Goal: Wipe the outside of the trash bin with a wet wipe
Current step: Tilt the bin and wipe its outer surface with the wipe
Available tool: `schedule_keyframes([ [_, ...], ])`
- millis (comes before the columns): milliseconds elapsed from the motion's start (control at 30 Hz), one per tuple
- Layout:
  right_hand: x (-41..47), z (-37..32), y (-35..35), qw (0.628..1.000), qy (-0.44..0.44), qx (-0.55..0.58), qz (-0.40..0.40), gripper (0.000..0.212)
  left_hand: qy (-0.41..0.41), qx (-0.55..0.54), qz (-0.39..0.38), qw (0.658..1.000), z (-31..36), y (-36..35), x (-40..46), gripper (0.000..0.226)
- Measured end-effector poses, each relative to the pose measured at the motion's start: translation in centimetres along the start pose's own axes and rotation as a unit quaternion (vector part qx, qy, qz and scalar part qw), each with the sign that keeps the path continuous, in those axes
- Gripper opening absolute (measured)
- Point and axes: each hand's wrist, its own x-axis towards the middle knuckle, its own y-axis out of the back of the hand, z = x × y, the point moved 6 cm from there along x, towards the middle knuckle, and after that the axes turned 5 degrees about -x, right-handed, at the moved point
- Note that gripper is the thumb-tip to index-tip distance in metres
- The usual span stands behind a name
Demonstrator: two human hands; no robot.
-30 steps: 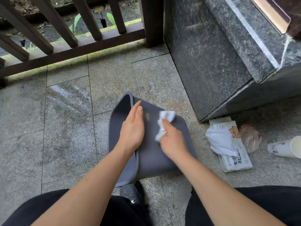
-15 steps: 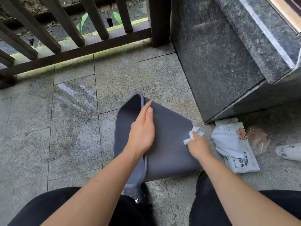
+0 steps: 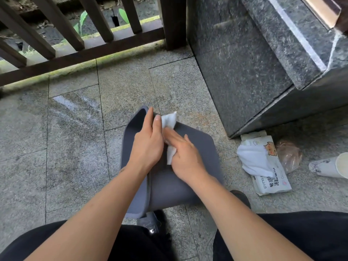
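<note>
Grey trash bin [image 3: 190, 178] lying on its side on the stone floor, centre frame, opening facing 9 o'clock, rim edge running from 12 down to 6. White wet wipe [image 3: 169, 120] pressing flat against the bin's upturned outer wall near the far corner at 12 o'clock, a second bit of it showing between the two hands.

Right hand [image 3: 185, 157] lying fingers-extended over the wipe, palm down, pinning it to the bin wall rather than clenching it. Left hand [image 3: 148, 144] resting on the bin's rim edge at 10 o'clock of the right hand, fingers straight and together, bracing the bin; touching the wipe at the fingertips, cannot tell if actually gripping it.

Outward: wet wipe pack [image 3: 267, 164] sitting on the floor at 3 o'clock of the bin, a white sheet poking out of its top. Crumpled brownish plastic bag [image 3: 289, 155] just beside the pack at 3 o'clock. Paper cup [image 3: 331, 166] lying tipped over at the far 3 o'clock edge.

Floor [image 3: 75, 138] being grey speckled stone tiles, streaky patches at 10 o'clock. Dark polished granite block [image 3: 244, 63] rising at 1–2 o'clock. Dark wooden railing [image 3: 84, 51] crossing 11–12 o'clock, green leaves showing behind it. Black trousers [image 3: 301, 238] filling the 6 o'clock edge.
</note>
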Motion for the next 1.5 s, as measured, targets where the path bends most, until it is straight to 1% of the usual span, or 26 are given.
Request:
schedule_keyframes([
  [67, -0.6, 4.2, 1.0, 0.994, -0.103, -0.036, 0.014, 0.070, 0.007, 0.000, -0.003, 1.000, -0.3, 0.0, 0.1, 0.053],
  [167, -2.7, 10.3, 2.4, 0.954, -0.293, -0.064, 0.001, 0.057, 0.001, 0.010, -0.018, 1.000, -0.3, -0.4, -0.6, 0.049],
  [200, -3.3, 11.1, 2.6, 0.942, -0.325, -0.077, -0.011, 0.054, -0.002, 0.011, -0.022, 1.000, -0.2, -0.5, -0.8, 0.048],
  [233, -3.4, 11.2, 2.7, 0.938, -0.331, -0.101, -0.012, 0.053, -0.003, 0.012, -0.024, 1.000, -0.2, -0.6, -0.8, 0.047],
  [267, -3.3, 10.6, 2.7, 0.943, -0.311, -0.123, 0.003, 0.052, -0.002, 0.012, -0.026, 1.000, -0.1, -0.7, -0.7, 0.047],
  [300, -2.9, 9.3, 2.4, 0.955, -0.264, -0.134, 0.025, 0.054, 0.000, 0.011, -0.025, 1.000, 0.0, -0.6, -0.5, 0.047],
  [367, -2.0, 5.4, 1.3, 0.982, -0.137, -0.120, 0.055, 0.060, 0.001, 0.005, -0.020, 1.000, -0.1, -0.6, -0.2, 0.051],
  [433, -1.3, 0.9, -0.2, 0.995, -0.011, -0.081, 0.054, 0.065, -0.010, 0.013, -0.015, 1.000, -0.3, -0.5, -0.2, 0.055],
  [467, -1.0, -0.9, -0.8, 0.997, 0.031, -0.060, 0.045, 0.069, -0.017, 0.020, -0.015, 1.000, -0.4, -0.5, -0.3, 0.058],
  [533, -0.6, -2.8, -1.5, 0.997, 0.062, -0.027, 0.024, 0.078, -0.026, 0.034, -0.014, 0.999, -0.7, -0.4, -0.3, 0.062],
  [567, -0.4, -2.9, -1.6, 0.997, 0.066, -0.029, 0.013, 0.082, -0.026, 0.041, -0.011, 0.999, -0.8, -0.3, -0.2, 0.064],
  [633, -0.3, -1.7, -1.7, 0.995, 0.069, -0.078, -0.002, 0.084, -0.027, 0.057, -0.004, 0.998, -1.1, -0.1, -0.1, 0.066],
  [667, -0.2, -0.5, -1.4, 0.994, 0.050, -0.098, -0.003, 0.084, -0.029, 0.061, -0.002, 0.998, -1.2, -0.1, 0.0, 0.066],
  [700, 0.0, 1.2, -0.8, 0.994, 0.008, -0.106, -0.001, 0.084, -0.029, 0.063, -0.002, 0.998, -1.2, 0.0, 0.1, 0.066],
  [733, -0.1, 3.1, -0.1, 0.993, -0.054, -0.105, 0.002, 0.083, -0.027, 0.060, -0.004, 0.998, -1.3, 0.0, 0.2, 0.065],
  [800, -1.0, 7.0, 1.6, 0.978, -0.181, -0.104, 0.000, 0.074, -0.021, 0.052, -0.010, 0.998, -1.4, 0.1, 0.4, 0.064],
  [833, -1.7, 8.4, 2.1, 0.969, -0.221, -0.105, -0.006, 0.070, -0.018, 0.051, -0.013, 0.998, -1.4, 0.1, 0.5, 0.063],
  [900, -2.8, 9.8, 2.5, 0.961, -0.260, -0.094, -0.015, 0.066, -0.018, 0.058, -0.019, 0.998, -1.2, -0.1, 0.8, 0.062],
  [1000, -2.8, 9.6, 2.6, 0.960, -0.266, -0.082, 0.013, 0.065, -0.045, 0.070, -0.024, 0.996, -0.3, -0.7, 1.1, 0.058],
  [1067, -2.4, 8.5, 2.5, 0.965, -0.249, -0.084, 0.025, 0.064, -0.082, 0.073, -0.022, 0.994, 0.4, -0.8, 0.8, 0.053],
  [1133, -2.0, 6.7, 2.2, 0.974, -0.213, -0.074, 0.030, 0.064, -0.119, 0.077, -0.013, 0.990, 1.0, -0.8, 0.2, 0.050],
  [1300, 0.0, 2.2, 2.8, 0.990, -0.111, -0.036, 0.075, 0.070, -0.171, 0.071, 0.002, 0.983, 2.9, -0.1, -0.5, 0.051],
  [1367, 0.6, 1.4, 4.0, 0.990, -0.098, -0.018, 0.100, 0.070, -0.210, 0.087, -0.011, 0.974, 4.5, 0.2, -0.8, 0.054],
  [1433, 1.0, 1.3, 5.3, 0.987, -0.103, 0.016, 0.124, 0.067, -0.241, 0.100, -0.043, 0.964, 5.6, 0.0, -1.0, 0.057],
  [1500, 1.1, 1.2, 5.9, 0.986, -0.103, 0.026, 0.130, 0.065, -0.243, 0.101, -0.078, 0.962, 5.9, -0.4, -0.9, 0.062],
])
